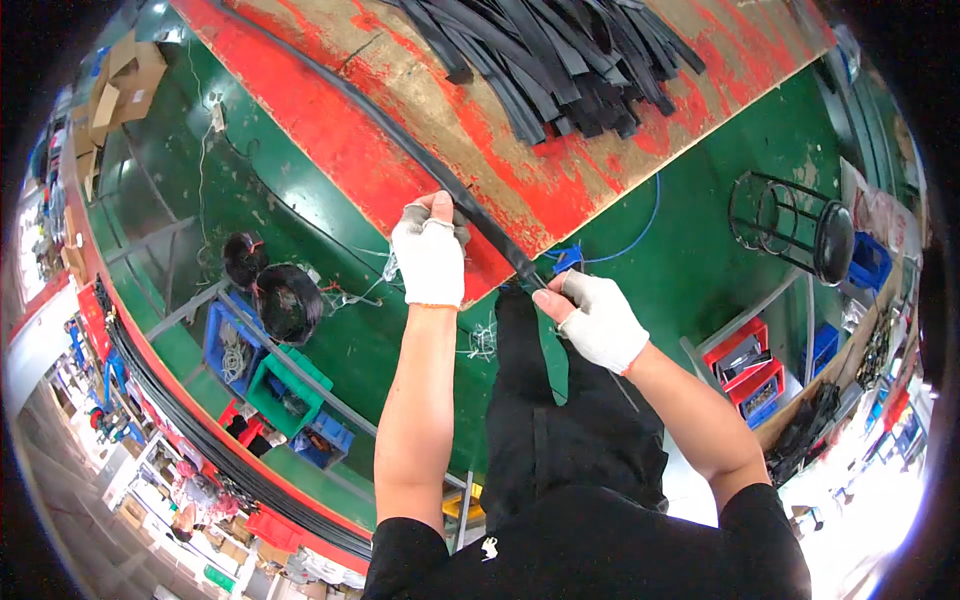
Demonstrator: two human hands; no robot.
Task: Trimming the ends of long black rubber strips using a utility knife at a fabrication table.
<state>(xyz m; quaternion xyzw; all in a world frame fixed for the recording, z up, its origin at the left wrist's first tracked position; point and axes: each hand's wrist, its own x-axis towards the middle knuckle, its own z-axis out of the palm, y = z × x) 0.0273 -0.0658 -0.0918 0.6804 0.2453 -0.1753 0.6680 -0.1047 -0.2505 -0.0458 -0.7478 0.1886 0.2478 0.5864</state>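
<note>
A long black flexible sleeve (400, 140) runs from the far left edge of the red worktable (330, 130) toward me, ending near the table's corner. My left hand (432, 250), in a white fingerless-tip glove, is closed round the sleeve, thumb on top. At the sleeve's near end my right hand (598, 318), gloved alike, pinches it between thumb and fingers. Thin dark strands seem to come out there, but the fingers hide part of them. Just beyond the right hand is a blue fitting (568, 258) joined to a blue hose (645, 225).
A heap of black strips (560, 60) lies on the table's far side. A black round stool (832, 240) stands at right, near a red bin (745, 365). Wire coils (288, 302), a green crate (287, 385) and a blue crate (232, 345) sit at left.
</note>
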